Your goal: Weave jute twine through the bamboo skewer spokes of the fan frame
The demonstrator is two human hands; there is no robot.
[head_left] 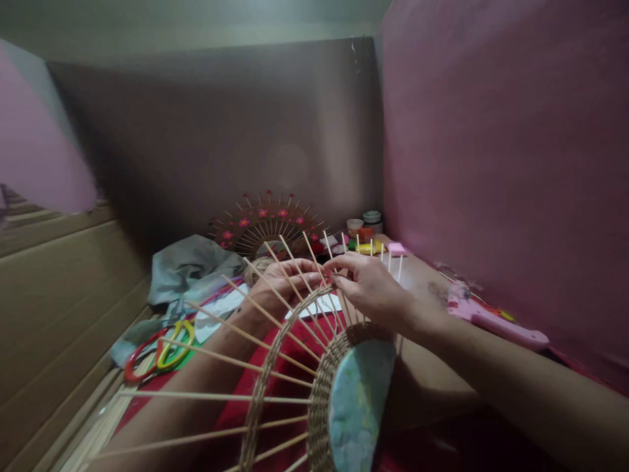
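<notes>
A half-round woven fan frame (361, 396) stands tilted before me, with a blue-green half-disc at its centre and thin wooden sticks (206, 357) radiating outward. Brown twine is woven tightly around the disc, and a separate twine arc (275, 347) crosses the sticks farther out. My left hand (289, 282) is behind several sticks, its fingers closed near the upper end of that arc. From the right, my right hand (366, 282) pinches at the same spot, fingertips close to the left ones. The fingers partly hide the strand between them.
A finished-looking fan with pink flowers (263, 226) leans at the back wall, near a twine ball (258, 270). Scissors with red and yellow handles (170, 347) lie left, beside a grey plastic bag (191, 269). A pink glue gun (496, 318) lies right; small tubs (372, 219) stand behind.
</notes>
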